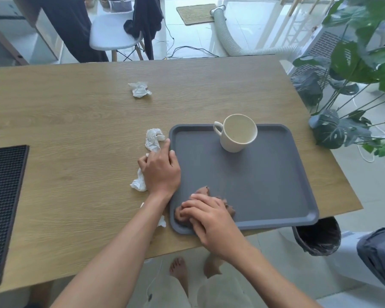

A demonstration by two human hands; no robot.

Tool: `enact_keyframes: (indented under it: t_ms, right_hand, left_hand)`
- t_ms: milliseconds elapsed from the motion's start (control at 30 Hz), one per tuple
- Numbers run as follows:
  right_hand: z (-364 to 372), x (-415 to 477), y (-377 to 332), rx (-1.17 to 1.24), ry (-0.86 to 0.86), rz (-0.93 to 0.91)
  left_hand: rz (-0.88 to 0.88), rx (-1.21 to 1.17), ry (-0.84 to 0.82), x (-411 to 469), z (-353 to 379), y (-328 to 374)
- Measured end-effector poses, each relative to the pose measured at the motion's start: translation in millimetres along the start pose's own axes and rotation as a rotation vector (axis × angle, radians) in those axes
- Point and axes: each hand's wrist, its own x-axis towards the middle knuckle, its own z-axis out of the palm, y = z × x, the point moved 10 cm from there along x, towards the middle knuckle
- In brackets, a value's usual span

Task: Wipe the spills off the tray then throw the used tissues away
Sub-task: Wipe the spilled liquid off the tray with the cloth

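Note:
A dark grey tray [265,185] lies on the wooden table with a cream mug [237,133] standing at its far edge. My right hand [209,215] presses a brown, soaked tissue [203,192] onto the tray's near left corner. My left hand [160,167] rests at the tray's left rim, fingers on a crumpled white tissue [139,183] lying on the table. Another white tissue [153,138] lies just beyond my left fingertips. A third crumpled tissue [140,89] sits farther back on the table. A small white scrap [162,222] shows under my left forearm.
A black mesh bin [318,236] stands on the floor under the table's right corner. A black rubber mat [2,210] lies at the table's left edge. A leafy plant [353,74] crowds the right side. A white chair [113,36] stands beyond the table.

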Motion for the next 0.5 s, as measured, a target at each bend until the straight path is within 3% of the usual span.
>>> enact_keyframes:
  t_ms: [167, 500]
  right_hand:
    - [-6.7, -23.6, 5.5, 0.020, -0.061, -0.026]
    - [-59.4, -63.9, 76.3, -0.013, 0.070, 0.122]
  left_hand:
    - [0.031, 0.011, 0.017, -2.0, -4.7, 5.3]
    - [0.057, 0.022, 0.023, -5.8, -9.6, 11.2]
